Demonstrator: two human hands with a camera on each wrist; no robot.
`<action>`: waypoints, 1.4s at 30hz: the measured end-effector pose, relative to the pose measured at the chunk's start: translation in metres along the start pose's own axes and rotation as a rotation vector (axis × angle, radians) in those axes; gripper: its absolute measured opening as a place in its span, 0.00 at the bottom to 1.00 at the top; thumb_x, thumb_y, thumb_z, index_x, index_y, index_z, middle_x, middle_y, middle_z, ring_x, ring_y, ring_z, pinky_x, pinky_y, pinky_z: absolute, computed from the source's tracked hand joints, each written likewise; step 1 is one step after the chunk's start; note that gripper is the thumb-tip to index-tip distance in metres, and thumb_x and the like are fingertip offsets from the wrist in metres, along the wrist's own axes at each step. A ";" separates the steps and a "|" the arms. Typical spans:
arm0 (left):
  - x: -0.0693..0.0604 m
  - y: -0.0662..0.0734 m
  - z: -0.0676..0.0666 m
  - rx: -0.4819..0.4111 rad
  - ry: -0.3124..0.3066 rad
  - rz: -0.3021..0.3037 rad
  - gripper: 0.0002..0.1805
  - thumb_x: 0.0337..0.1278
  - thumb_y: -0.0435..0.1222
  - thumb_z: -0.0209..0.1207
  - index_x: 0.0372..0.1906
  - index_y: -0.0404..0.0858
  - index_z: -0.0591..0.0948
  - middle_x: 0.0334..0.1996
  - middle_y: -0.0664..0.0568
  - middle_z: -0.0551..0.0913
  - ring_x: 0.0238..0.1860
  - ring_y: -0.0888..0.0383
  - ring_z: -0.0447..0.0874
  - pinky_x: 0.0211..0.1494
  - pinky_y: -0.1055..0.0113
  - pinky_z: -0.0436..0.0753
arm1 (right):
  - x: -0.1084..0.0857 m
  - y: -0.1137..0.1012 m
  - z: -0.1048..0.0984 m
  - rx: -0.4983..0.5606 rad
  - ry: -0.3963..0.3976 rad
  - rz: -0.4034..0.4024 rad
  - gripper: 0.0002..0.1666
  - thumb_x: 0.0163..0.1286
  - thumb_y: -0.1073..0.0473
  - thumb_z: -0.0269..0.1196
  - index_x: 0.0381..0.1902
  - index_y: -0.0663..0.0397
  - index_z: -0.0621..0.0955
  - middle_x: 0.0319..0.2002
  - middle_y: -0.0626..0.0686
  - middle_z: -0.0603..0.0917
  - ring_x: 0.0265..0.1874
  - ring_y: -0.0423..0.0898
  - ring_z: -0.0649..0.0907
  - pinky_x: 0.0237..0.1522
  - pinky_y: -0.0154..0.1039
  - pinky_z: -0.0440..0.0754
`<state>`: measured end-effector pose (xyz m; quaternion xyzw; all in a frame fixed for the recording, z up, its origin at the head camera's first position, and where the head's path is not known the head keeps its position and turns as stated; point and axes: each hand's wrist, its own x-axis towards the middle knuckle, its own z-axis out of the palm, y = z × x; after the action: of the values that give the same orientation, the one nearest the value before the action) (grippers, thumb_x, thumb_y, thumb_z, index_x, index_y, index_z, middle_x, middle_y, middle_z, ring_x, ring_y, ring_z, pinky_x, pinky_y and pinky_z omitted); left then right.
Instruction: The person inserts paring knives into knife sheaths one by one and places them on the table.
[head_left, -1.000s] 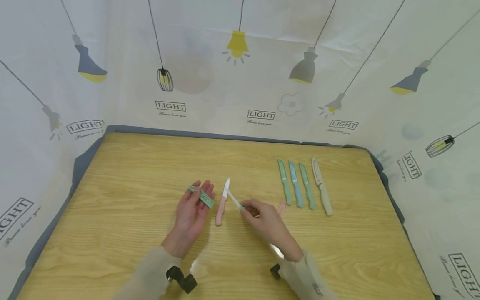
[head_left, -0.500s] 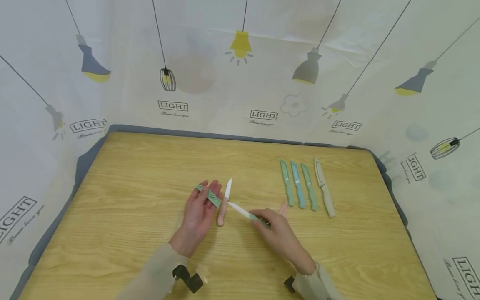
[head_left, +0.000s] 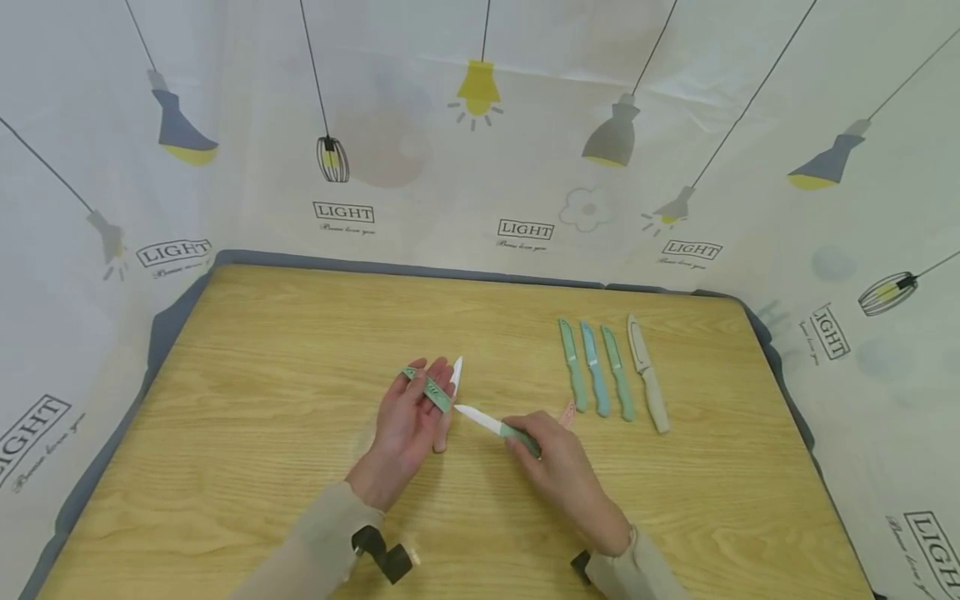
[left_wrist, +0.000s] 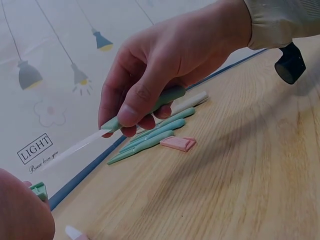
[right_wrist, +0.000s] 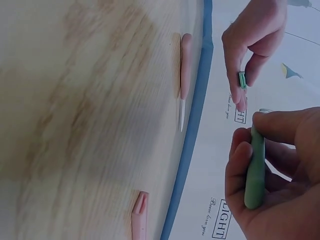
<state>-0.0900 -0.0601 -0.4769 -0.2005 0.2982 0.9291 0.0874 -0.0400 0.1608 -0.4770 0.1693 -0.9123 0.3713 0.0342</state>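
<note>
Above the table my left hand (head_left: 405,425) pinches a green knife sheath (head_left: 437,395) between thumb and fingers, palm turned up. My right hand (head_left: 562,462) grips the green handle of a knife (head_left: 517,437), its white blade bare and pointing left. The blade's tip is close to the sheath's open end; whether they touch I cannot tell. Beneath the left hand a pink-handled knife (right_wrist: 185,70) lies on the table with its blade uncovered, partly hidden in the head view. A pink sheath (left_wrist: 179,143) lies on the table, partly behind the right hand in the head view.
At the right lie several sheathed knives side by side: a green one (head_left: 572,367), a blue one (head_left: 596,371), another green one (head_left: 618,373) and a larger cream one (head_left: 648,375). The wooden table (head_left: 300,333) meets a printed curtain (head_left: 420,167) at its back edge.
My left hand has moved right with the green sheath, now over the pink-handled knife. My right hand has shifted right and slightly nearer me, and the blade now points at the sheath's end.
</note>
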 end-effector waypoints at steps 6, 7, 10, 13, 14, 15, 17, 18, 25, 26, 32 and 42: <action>0.000 -0.001 0.003 -0.019 -0.006 -0.011 0.17 0.85 0.34 0.41 0.70 0.37 0.62 0.73 0.38 0.67 0.74 0.45 0.68 0.73 0.58 0.75 | -0.001 -0.004 0.001 -0.093 0.035 -0.044 0.15 0.66 0.67 0.73 0.50 0.59 0.86 0.39 0.48 0.85 0.34 0.40 0.81 0.36 0.35 0.85; 0.001 -0.001 0.004 -0.022 -0.004 -0.012 0.17 0.85 0.34 0.41 0.69 0.38 0.62 0.73 0.38 0.67 0.74 0.46 0.68 0.73 0.59 0.75 | -0.001 -0.004 0.002 -0.101 0.034 -0.043 0.15 0.66 0.67 0.73 0.51 0.59 0.86 0.39 0.48 0.85 0.33 0.39 0.81 0.35 0.35 0.85; 0.001 0.000 0.005 -0.022 -0.018 -0.012 0.17 0.85 0.34 0.40 0.70 0.37 0.60 0.73 0.38 0.66 0.74 0.46 0.68 0.73 0.59 0.75 | -0.002 -0.005 0.004 -0.119 0.028 -0.039 0.16 0.66 0.66 0.72 0.51 0.59 0.85 0.38 0.47 0.83 0.33 0.38 0.79 0.34 0.34 0.84; 0.001 0.000 0.006 -0.031 -0.032 -0.014 0.16 0.85 0.34 0.41 0.68 0.38 0.61 0.73 0.38 0.65 0.74 0.46 0.67 0.74 0.59 0.74 | -0.002 -0.005 0.005 -0.127 0.030 -0.036 0.16 0.67 0.66 0.72 0.52 0.58 0.85 0.39 0.47 0.83 0.33 0.38 0.78 0.33 0.34 0.82; 0.001 -0.001 0.006 -0.033 -0.033 -0.014 0.15 0.85 0.34 0.41 0.67 0.38 0.62 0.73 0.38 0.66 0.74 0.46 0.67 0.74 0.59 0.74 | -0.002 -0.005 0.005 -0.128 0.032 -0.034 0.16 0.67 0.66 0.72 0.52 0.58 0.85 0.39 0.47 0.83 0.33 0.38 0.78 0.33 0.34 0.82; 0.002 -0.001 0.006 -0.030 -0.030 -0.014 0.14 0.85 0.34 0.41 0.66 0.39 0.63 0.72 0.38 0.66 0.74 0.46 0.67 0.74 0.59 0.74 | -0.002 -0.006 0.006 -0.127 0.036 -0.033 0.16 0.67 0.66 0.72 0.52 0.57 0.85 0.39 0.47 0.83 0.33 0.38 0.78 0.34 0.34 0.82; 0.002 -0.001 0.008 -0.027 -0.027 -0.013 0.12 0.85 0.34 0.42 0.64 0.40 0.65 0.71 0.39 0.68 0.74 0.46 0.69 0.73 0.59 0.75 | -0.002 -0.005 0.006 -0.124 0.045 -0.041 0.16 0.67 0.67 0.72 0.52 0.57 0.85 0.39 0.47 0.83 0.33 0.38 0.78 0.33 0.34 0.82; 0.002 -0.002 0.009 -0.023 -0.023 -0.013 0.11 0.85 0.34 0.42 0.63 0.40 0.66 0.71 0.39 0.69 0.73 0.46 0.70 0.72 0.59 0.76 | -0.003 -0.005 0.006 -0.124 0.048 -0.047 0.16 0.66 0.67 0.72 0.52 0.57 0.85 0.39 0.47 0.83 0.33 0.38 0.78 0.33 0.34 0.82; 0.001 -0.004 0.013 -0.014 -0.034 -0.015 0.10 0.84 0.35 0.43 0.61 0.41 0.67 0.69 0.41 0.72 0.73 0.47 0.71 0.70 0.60 0.78 | -0.001 -0.006 0.007 -0.128 0.068 -0.079 0.17 0.65 0.68 0.73 0.51 0.59 0.85 0.39 0.48 0.83 0.34 0.39 0.80 0.34 0.34 0.84; 0.000 -0.005 0.013 -0.014 -0.039 -0.014 0.10 0.85 0.35 0.42 0.61 0.41 0.66 0.69 0.41 0.72 0.73 0.47 0.71 0.70 0.60 0.78 | -0.001 -0.006 0.007 -0.127 0.071 -0.084 0.17 0.65 0.68 0.73 0.51 0.60 0.85 0.39 0.48 0.83 0.33 0.39 0.80 0.34 0.35 0.85; 0.001 -0.006 0.015 -0.019 -0.049 -0.002 0.08 0.85 0.36 0.42 0.58 0.42 0.67 0.58 0.47 0.78 0.69 0.50 0.74 0.72 0.60 0.77 | 0.001 -0.010 0.008 -0.136 0.076 -0.113 0.16 0.65 0.68 0.73 0.50 0.62 0.85 0.38 0.49 0.83 0.32 0.40 0.80 0.33 0.33 0.84; 0.002 -0.008 0.017 -0.034 -0.042 0.050 0.06 0.84 0.35 0.44 0.55 0.40 0.70 0.49 0.47 0.82 0.58 0.53 0.83 0.71 0.59 0.78 | 0.004 -0.013 0.011 -0.139 0.085 -0.109 0.15 0.66 0.68 0.72 0.50 0.63 0.83 0.40 0.51 0.82 0.33 0.41 0.79 0.31 0.34 0.84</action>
<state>-0.0953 -0.0432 -0.4691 -0.1748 0.2854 0.9400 0.0668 -0.0384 0.1441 -0.4754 0.2002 -0.9230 0.3115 0.1047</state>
